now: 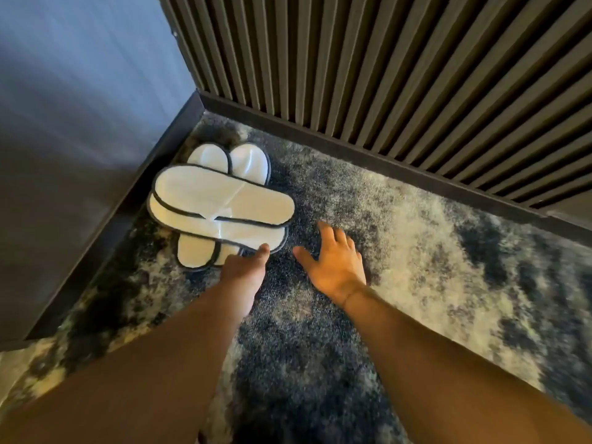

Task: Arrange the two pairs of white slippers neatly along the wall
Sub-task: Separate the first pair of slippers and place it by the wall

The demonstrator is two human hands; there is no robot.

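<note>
Two pairs of white slippers with dark trim lie stacked crosswise in the corner of the carpet. The upper pair (221, 203) lies sideways, soles up, across the lower pair (246, 161), whose toes point at the slatted wall and whose heels (192, 254) stick out below. My left hand (248, 270) reaches to the near edge of the upper pair, its thumb touching the trim; its fingers are hidden underneath, so a grip is unclear. My right hand (336, 261) hovers open over the carpet just right of the slippers, fingers spread, holding nothing.
A dark slatted wall (384, 75) with a black skirting board (384, 158) runs along the back. A grey wall (64, 123) with its own black skirting closes the left side. Mottled blue-grey carpet (448, 251) stretches to the right along the slatted wall.
</note>
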